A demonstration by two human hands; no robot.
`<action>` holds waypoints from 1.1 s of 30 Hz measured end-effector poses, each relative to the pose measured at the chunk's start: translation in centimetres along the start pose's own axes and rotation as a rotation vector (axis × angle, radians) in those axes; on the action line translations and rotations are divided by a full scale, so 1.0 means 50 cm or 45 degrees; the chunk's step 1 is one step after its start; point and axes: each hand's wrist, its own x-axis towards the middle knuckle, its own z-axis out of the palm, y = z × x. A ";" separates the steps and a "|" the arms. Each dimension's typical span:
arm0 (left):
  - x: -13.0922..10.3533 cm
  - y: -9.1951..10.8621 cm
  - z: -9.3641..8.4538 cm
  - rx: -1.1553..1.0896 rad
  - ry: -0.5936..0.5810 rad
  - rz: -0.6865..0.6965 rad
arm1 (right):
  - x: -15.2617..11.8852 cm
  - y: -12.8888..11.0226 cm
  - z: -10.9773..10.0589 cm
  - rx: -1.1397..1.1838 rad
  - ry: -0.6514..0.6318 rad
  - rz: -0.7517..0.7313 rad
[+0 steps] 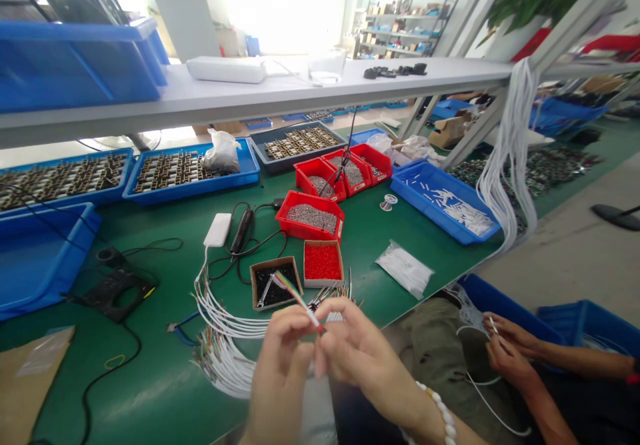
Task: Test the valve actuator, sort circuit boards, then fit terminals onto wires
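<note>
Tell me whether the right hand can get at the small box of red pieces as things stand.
Probably yes, but not at once. The box of red pieces lies open on the green mat just beyond the right hand with nothing between them. However, both hands' fingers are pinching a multicoloured wire bundle, so the right would have to let go.

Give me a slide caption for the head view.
Both hands, left hand and right hand, pinch a multicoloured wire bundle over a green bench.

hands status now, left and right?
Left hand: closed, pinching the multicoloured wire bundle.
Right hand: closed, pinching the same bundle at its end.
</note>
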 end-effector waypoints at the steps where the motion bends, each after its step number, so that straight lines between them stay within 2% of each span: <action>1: -0.001 -0.003 0.003 -0.053 -0.169 -0.108 | 0.005 -0.009 -0.003 0.033 0.014 -0.056; 4: -0.005 -0.012 0.001 -0.030 -0.878 -0.465 | 0.026 -0.051 -0.034 0.029 0.161 -0.276; 5: -0.005 -0.014 -0.007 0.057 -1.001 -0.527 | 0.034 -0.065 -0.052 -0.008 0.244 -0.346; 6: -0.003 -0.016 -0.021 0.175 -1.012 -0.546 | 0.042 -0.075 -0.074 -0.049 0.339 -0.406; 8: 0.004 -0.024 -0.064 0.461 -0.837 -0.483 | 0.057 -0.076 -0.122 -0.120 0.515 -0.444; 10: 0.015 -0.048 -0.123 0.723 -0.670 -0.362 | 0.070 -0.043 -0.165 -0.156 0.550 -0.369; 11: 0.022 -0.067 -0.154 0.821 -0.665 -0.314 | 0.075 -0.013 -0.182 -0.179 0.544 -0.303; 13: 0.035 -0.122 -0.205 1.047 -0.508 -0.149 | 0.084 0.065 -0.205 -0.223 0.497 -0.112; 15: 0.044 -0.189 -0.230 1.124 -0.466 -0.153 | 0.096 0.153 -0.219 -0.259 0.499 0.070; 16: 0.045 -0.222 -0.231 1.148 -0.443 -0.154 | 0.102 0.193 -0.225 -0.281 0.522 0.148; 18: 0.041 -0.279 -0.209 1.169 -0.404 -0.171 | 0.114 0.254 -0.244 -0.343 0.569 0.283; 20: 0.024 -0.320 -0.166 1.143 -0.451 -0.190 | 0.121 0.286 -0.271 -0.417 0.633 0.357; 24: -0.024 -0.371 -0.070 1.014 -0.695 -0.239 | 0.107 0.283 -0.331 -0.550 0.735 0.360; 26: -0.042 -0.390 -0.035 0.968 -0.795 -0.262 | 0.090 0.273 -0.352 -0.609 0.770 0.361; 29: -0.051 -0.414 -0.005 0.939 -0.923 -0.273 | 0.063 0.274 -0.366 -0.662 0.839 0.382; 33: -0.049 -0.427 0.005 0.979 -1.006 -0.277 | 0.030 0.293 -0.373 -0.642 0.997 0.392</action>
